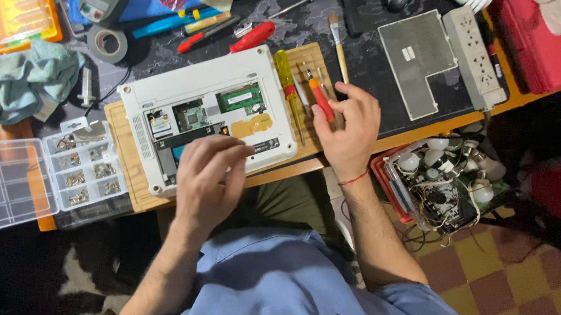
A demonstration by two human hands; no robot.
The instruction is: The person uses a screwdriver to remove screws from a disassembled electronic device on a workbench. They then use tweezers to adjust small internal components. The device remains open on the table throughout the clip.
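Cluttered orange workbench (511,94) with a dark mat, and a wooden board (124,167) hanging a bit over the near edge. On the board sits a small white laptop (167,92) flipped belly-up, cover off, boards and memory exposed. Left hand (208,172) rests on its front edge, fingers loosely together, pinching nothing I can make out. Right hand (347,132) is curled around a small red-handled screwdriver (321,100), just beside a yellow-handled screwdriver (284,70). Laptop looks light and rigid but fragile inside, so I'd grab it by the outer shell edges. Not much open room: a clear parts organizer (46,169) to the left, a crate of bulbs (448,174) to the right.
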